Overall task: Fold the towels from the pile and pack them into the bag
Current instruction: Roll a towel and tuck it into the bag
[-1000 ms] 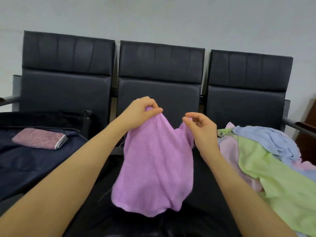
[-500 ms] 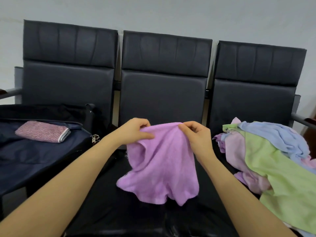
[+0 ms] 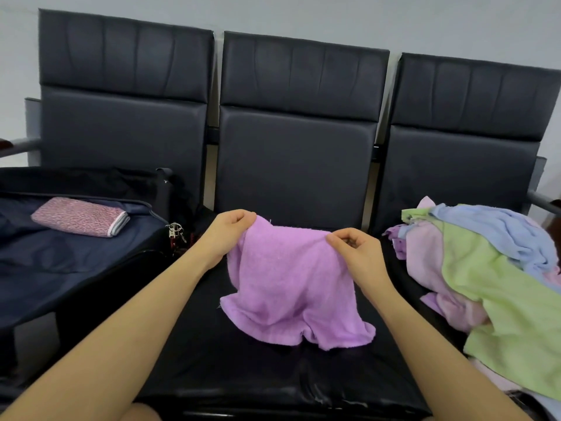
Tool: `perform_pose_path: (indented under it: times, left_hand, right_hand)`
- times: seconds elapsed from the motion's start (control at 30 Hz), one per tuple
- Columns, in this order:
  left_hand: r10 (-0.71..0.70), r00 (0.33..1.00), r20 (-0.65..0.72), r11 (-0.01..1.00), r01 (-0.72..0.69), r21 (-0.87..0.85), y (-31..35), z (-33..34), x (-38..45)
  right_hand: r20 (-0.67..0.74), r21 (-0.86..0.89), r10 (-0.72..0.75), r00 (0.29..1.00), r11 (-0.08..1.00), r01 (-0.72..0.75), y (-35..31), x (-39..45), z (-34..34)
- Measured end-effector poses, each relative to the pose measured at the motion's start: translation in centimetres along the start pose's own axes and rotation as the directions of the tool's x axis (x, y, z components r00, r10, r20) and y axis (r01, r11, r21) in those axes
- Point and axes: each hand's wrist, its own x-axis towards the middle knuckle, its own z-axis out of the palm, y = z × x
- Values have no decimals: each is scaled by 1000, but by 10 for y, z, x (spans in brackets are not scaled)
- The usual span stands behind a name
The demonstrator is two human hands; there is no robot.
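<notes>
left hand (image 3: pixel 226 230) pinches purple towel (image 3: pixel 291 287) top corner | right hand (image 3: pixel 355 250) pinches other corner | towel's lower edge rests on middle seat (image 3: pixel 243 360) | pile (image 3: pixel 485 268) right seat | bag (image 3: pixel 60 262) left, folded towel (image 3: pixel 80 221) inside

Three black seats against a plain grey wall face you.

You look at a row of three joined chairs (image 3: pixel 299 141) in black leather-look padding, each with a tall backrest split by a seam into an upper stitched panel and a smooth lower one. The middle seat cushion (image 3: pixel 243 360) shines a little where the light falls on its front edge. Behind the row you see a bare pale grey wall (image 3: pixel 303 13), evenly and softly lit. A grey metal armrest (image 3: pixel 21 145) juts out at the left end of the row, and another armrest (image 3: pixel 542 202) shows at the right end.
</notes>
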Motion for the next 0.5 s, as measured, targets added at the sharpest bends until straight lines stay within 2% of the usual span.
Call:
perform_pose_path:
  times: [0.1, 0.3, 0.43, 0.5]
  left_hand:
    - [60, 997, 51, 996, -63, 64, 4, 7, -2]
    - [173, 971, 166, 978, -189, 89, 19, 16, 0]
    - [136, 979, 153, 989, -144, 43, 19, 16, 2]
    - [111, 988, 105, 989, -120, 82, 14, 20, 5]
  right_hand:
    - [16, 9, 10, 1000, 1000, -10, 4, -5, 9]
    - [248, 33, -39, 968, 999, 32, -11, -12, 43]
    - [235, 107, -11, 972, 994, -15, -18, -8, 55]
    - [215, 138, 7, 977, 990, -37, -19, -7, 56]
